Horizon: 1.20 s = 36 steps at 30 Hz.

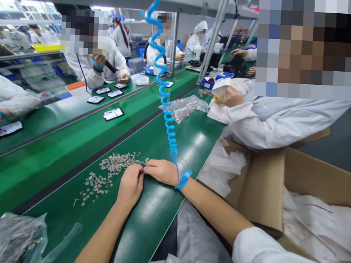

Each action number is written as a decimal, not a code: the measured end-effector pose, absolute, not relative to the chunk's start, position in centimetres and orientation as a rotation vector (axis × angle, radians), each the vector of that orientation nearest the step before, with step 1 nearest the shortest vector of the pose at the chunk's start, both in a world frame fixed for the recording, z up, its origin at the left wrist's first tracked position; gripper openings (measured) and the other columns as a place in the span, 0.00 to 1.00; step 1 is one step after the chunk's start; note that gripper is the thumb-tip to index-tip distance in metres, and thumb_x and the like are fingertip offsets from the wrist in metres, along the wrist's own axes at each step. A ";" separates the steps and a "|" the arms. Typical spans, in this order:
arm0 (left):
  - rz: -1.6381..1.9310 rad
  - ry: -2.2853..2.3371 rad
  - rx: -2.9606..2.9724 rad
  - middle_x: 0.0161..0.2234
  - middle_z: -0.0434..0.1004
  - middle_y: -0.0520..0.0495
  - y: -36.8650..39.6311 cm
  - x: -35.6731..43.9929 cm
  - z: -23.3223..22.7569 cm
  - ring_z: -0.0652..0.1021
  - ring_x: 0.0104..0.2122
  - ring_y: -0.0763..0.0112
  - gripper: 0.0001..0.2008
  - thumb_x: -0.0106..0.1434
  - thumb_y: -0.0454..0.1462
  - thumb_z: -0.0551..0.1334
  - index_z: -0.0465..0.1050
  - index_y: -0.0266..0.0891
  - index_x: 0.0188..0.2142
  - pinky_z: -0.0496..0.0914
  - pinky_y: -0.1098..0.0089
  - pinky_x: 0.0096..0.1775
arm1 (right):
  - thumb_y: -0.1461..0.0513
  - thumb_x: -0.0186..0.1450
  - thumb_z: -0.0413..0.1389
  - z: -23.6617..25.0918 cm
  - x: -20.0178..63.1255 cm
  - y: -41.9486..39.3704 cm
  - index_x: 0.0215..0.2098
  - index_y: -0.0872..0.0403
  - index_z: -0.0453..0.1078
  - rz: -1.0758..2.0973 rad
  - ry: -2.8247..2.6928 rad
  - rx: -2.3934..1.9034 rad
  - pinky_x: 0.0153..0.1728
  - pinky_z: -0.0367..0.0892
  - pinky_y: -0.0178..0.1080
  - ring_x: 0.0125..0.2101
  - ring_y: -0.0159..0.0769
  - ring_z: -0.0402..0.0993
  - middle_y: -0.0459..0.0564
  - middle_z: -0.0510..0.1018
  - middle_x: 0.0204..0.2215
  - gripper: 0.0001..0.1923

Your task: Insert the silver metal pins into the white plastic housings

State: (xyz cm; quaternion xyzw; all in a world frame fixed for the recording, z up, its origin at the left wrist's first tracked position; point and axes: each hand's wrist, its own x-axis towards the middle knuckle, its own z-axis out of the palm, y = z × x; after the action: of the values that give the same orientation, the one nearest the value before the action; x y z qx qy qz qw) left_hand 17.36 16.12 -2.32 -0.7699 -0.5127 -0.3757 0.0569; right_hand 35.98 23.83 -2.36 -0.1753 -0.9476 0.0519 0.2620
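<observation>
left hand (130,186) and right hand (161,171), fingertips together, grip impossible to tell! small pieces (117,162), too many to count, heaped just beyond; two clear bags (185,109) share the table (206,139); blue bin (212,86) with unreadable label (207,85).

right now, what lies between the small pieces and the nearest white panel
Head view: a white-edged black strip, green surface either side, separates pieces from panel.

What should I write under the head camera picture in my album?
Left hand and right hand meet beside small shiny parts on a green worktop.
</observation>
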 end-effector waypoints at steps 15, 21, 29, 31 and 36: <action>-1.051 -1.553 -2.339 0.38 0.78 0.46 16.9 16.8 -2.5 0.79 0.36 0.61 0.06 0.70 0.39 0.58 0.69 0.42 0.45 0.74 0.63 0.39 | 0.58 0.78 0.47 -1.5 35.6 23.9 0.43 0.50 0.74 0.070 -2.691 -0.577 0.35 0.62 0.34 0.37 0.32 0.72 0.45 0.77 0.37 0.14; -1.006 -1.538 -2.338 0.36 0.77 0.46 16.8 16.9 -2.3 0.78 0.34 0.62 0.06 0.71 0.39 0.57 0.68 0.42 0.45 0.73 0.64 0.37 | 0.60 0.79 0.44 -2.1 35.6 24.0 0.48 0.49 0.74 0.000 -2.672 -0.487 0.37 0.62 0.34 0.39 0.33 0.72 0.46 0.78 0.39 0.16; -0.909 -1.540 -2.332 0.36 0.77 0.45 16.7 17.1 -2.3 0.78 0.34 0.60 0.05 0.70 0.37 0.56 0.68 0.42 0.43 0.71 0.63 0.37 | 0.64 0.78 0.45 -2.3 35.8 23.9 0.50 0.50 0.74 0.003 -2.699 -0.485 0.37 0.63 0.33 0.41 0.32 0.72 0.47 0.77 0.42 0.15; -0.894 -1.549 -2.354 0.37 0.77 0.45 16.6 17.1 -2.3 0.78 0.35 0.60 0.06 0.70 0.37 0.56 0.69 0.41 0.44 0.72 0.62 0.38 | 0.64 0.77 0.46 -2.3 35.8 23.8 0.50 0.50 0.74 -0.004 -2.707 -0.482 0.37 0.64 0.34 0.40 0.33 0.72 0.47 0.77 0.42 0.14; -0.872 -1.598 -2.391 0.36 0.76 0.46 16.5 17.2 -2.2 0.77 0.35 0.60 0.06 0.69 0.35 0.56 0.69 0.40 0.45 0.72 0.62 0.38 | 0.65 0.76 0.47 -2.2 35.9 23.8 0.49 0.50 0.74 0.031 -2.700 -0.473 0.34 0.63 0.35 0.39 0.33 0.72 0.47 0.77 0.41 0.14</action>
State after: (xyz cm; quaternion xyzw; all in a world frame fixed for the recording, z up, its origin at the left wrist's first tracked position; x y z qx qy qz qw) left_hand 17.16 16.54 -2.15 -0.7938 -0.5306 -0.2895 0.0683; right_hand 35.88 23.76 -2.22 -0.1692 -0.9652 0.0109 0.1988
